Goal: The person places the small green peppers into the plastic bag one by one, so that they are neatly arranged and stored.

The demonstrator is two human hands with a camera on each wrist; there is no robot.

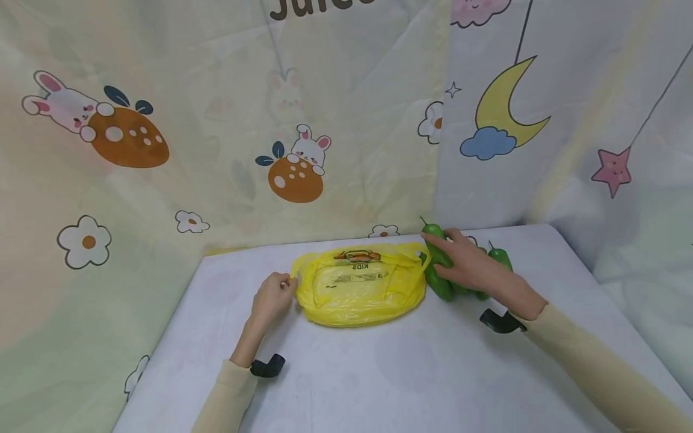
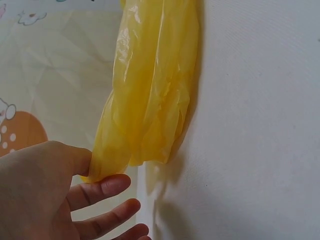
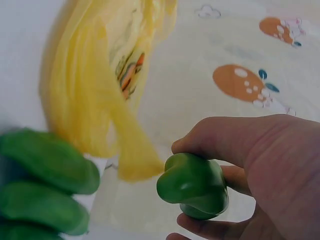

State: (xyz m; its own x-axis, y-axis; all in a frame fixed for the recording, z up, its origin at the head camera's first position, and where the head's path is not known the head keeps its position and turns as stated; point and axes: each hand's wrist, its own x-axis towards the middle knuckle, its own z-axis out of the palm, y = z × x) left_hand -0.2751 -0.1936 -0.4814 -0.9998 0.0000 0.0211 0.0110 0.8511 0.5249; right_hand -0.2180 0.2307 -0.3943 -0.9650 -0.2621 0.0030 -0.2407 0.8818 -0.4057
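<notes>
A yellow plastic bag point(image 1: 354, 297) with printed lettering lies puffed up toward the back of the table. At its left end my left hand point(image 1: 272, 296) pinches the edge of the bag between thumb and index finger; in the left wrist view the other fingers point(image 2: 112, 212) stand apart from the plastic. My right hand point(image 1: 470, 263) holds a green pepper point(image 1: 435, 243) beside the bag's right end, stem pointing up and away. The right wrist view shows the rounded, lobed end of that pepper point(image 3: 189, 182) between thumb and fingers, close to the bag's strap point(image 3: 137, 160).
Several more green peppers point(image 1: 500, 257) lie on the table under and behind my right hand, and the right wrist view has them side by side point(image 3: 50, 157). A printed cloth backdrop point(image 1: 357, 156) rises along the back edge of the white table point(image 1: 379, 379).
</notes>
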